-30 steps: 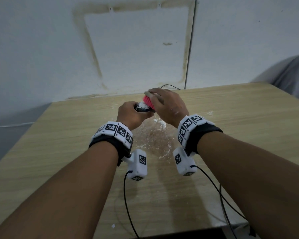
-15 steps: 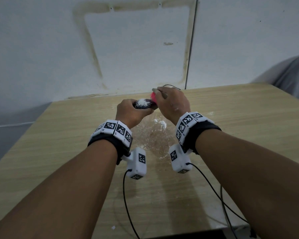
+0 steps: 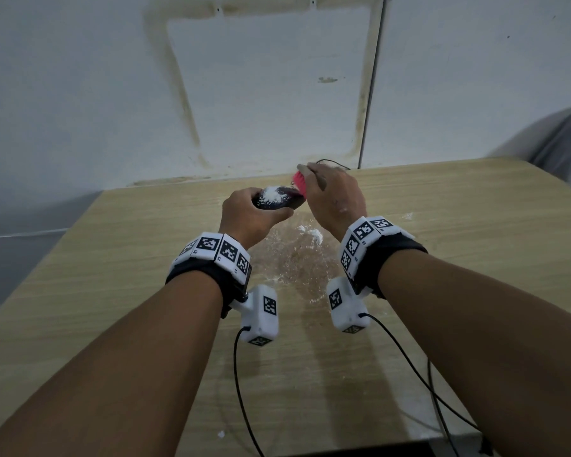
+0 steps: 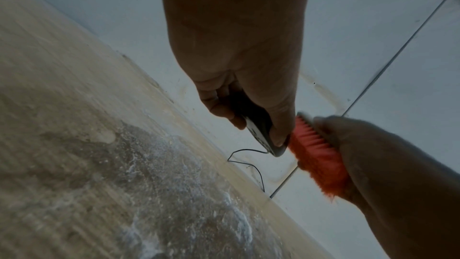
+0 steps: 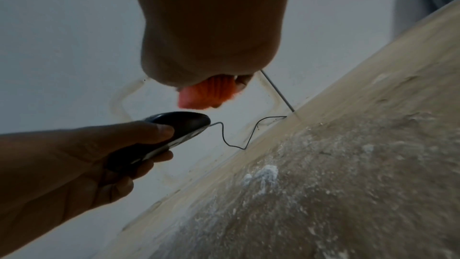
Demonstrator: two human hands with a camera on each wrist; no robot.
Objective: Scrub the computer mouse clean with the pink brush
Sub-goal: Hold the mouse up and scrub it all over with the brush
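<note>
Since a second ago the brush has slid off the top of the mouse toward its far end, and the white foam on the mouse's back is now uncovered.

The left hand holds the mouse up off the table, thumb along one side and fingers curled under and round the other. The forearm reaches forward with the wrist roughly straight, and the back of the hand faces the head camera. The mouse's nose points away from the body, and its thin black cable loops down to the table's far edge by the wall.

The right hand is closed around the brush, fingers wrapped over its grey back, the pink bristles turned toward the left hand. The right wrist is bent inward and sits slightly higher than the left. In the left wrist view the bristles meet the front tip of the mouse just beside the left thumb; in the right wrist view they sit just above the mouse's nose.

Below and between the two hands, the table carries a wet patch with small clumps of foam near the right wrist.
</note>
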